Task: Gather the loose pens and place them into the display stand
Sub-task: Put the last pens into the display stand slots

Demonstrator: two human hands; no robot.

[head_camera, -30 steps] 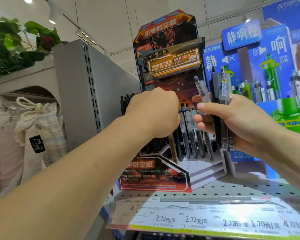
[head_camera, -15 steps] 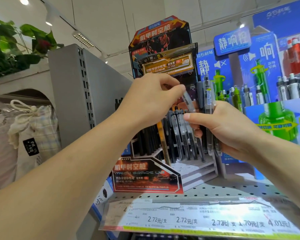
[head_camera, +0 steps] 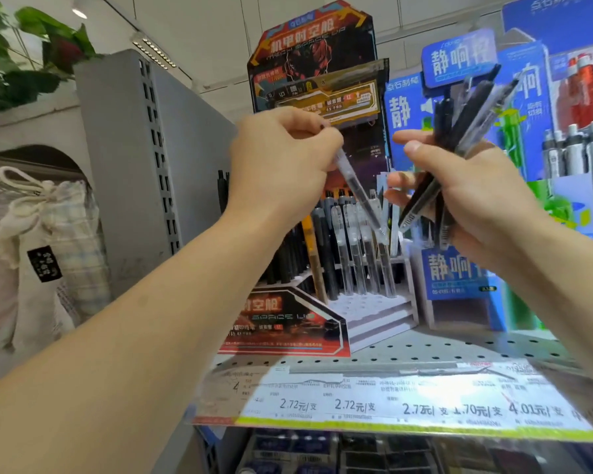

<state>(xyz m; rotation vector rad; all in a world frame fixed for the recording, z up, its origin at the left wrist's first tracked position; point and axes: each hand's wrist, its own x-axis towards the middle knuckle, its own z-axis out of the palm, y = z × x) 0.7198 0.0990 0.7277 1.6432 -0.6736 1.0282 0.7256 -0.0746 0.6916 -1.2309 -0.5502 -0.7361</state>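
At shop shelf, before dark sci-fi printed cardboard display stand [head_camera: 290, 316]: left hand [head_camera: 281, 162] pinches single clear-barrelled pen [head_camera: 360, 193], tip slanting down toward clear pens standing in stand's stepped white holes. Right hand [head_camera: 473, 200] fingers curled round fanned bundle of dark and clear loose pens [head_camera: 459, 138], held just right of stand. Advice: bring barrel upright, aim tip at free hole, lower gently without knocking neighbours. Stand reads "SPACE"; price strip [head_camera: 391, 405] "2.72", "1.70", "4.01".
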